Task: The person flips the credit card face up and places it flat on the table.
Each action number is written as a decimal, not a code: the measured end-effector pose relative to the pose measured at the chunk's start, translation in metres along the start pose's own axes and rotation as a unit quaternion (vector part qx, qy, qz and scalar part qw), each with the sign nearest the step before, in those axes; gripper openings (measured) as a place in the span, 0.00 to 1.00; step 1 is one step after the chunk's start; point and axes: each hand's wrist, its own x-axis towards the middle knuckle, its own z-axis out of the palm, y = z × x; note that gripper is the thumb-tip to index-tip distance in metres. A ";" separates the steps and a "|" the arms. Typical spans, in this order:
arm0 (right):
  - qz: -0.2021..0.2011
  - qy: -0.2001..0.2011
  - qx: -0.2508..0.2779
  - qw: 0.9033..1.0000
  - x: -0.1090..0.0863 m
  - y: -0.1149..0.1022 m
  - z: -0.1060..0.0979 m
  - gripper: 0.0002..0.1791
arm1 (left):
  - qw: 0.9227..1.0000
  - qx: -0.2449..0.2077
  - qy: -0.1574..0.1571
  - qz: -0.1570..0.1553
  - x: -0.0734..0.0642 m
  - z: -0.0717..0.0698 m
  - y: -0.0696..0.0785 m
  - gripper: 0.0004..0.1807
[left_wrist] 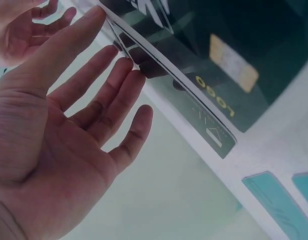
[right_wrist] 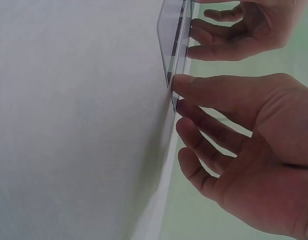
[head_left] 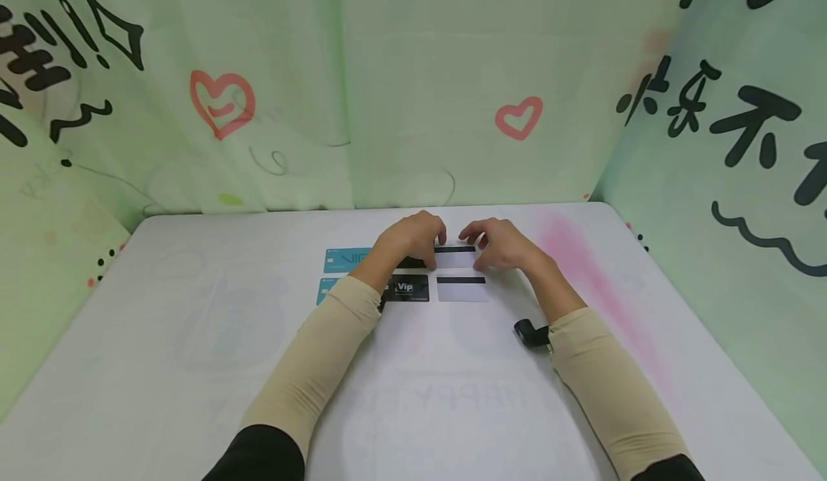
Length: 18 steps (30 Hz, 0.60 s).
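A pale card with a black stripe (head_left: 455, 257) lies flat on the table in the far row, between my two hands. My left hand (head_left: 413, 237) holds its left side, thumb at the near edge and fingers at the far edge. With thumb and bent forefinger my right hand (head_left: 506, 245) grips its right side. In the right wrist view, the right thumb (right_wrist: 214, 91) touches the card's end. A second pale striped card (head_left: 461, 291) lies nearer. Beside it is a black "Vip" card (head_left: 411, 288); another black card (head_left: 411, 263) is partly hidden under my left hand.
A blue card (head_left: 342, 259) lies at the far row's left end, and another blue card (head_left: 325, 288) in front of it is half hidden by my left forearm. Green cloth walls (head_left: 413, 108) with drawings stand behind and beside the white table (head_left: 194, 352).
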 end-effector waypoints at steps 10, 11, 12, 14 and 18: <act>-0.001 -0.009 -0.015 1.000 0.002 -0.004 0.000 0.33 | 1.000 0.004 -0.005 0.001 0.002 0.000 -0.003 0.27; -0.001 -0.010 -0.016 1.000 0.002 -0.004 0.000 0.33 | 1.000 0.006 -0.004 0.001 0.002 0.000 -0.003 0.27; -0.003 -0.010 -0.019 1.000 0.002 -0.005 0.000 0.33 | 1.000 0.007 -0.003 0.001 0.002 0.000 -0.003 0.27; -0.003 -0.011 -0.020 1.000 0.002 -0.006 -0.001 0.33 | 1.000 0.010 -0.001 0.002 0.002 0.000 -0.003 0.27; -0.006 -0.014 -0.021 1.000 0.001 -0.008 -0.002 0.34 | 1.000 0.011 -0.001 0.002 0.000 0.000 -0.002 0.28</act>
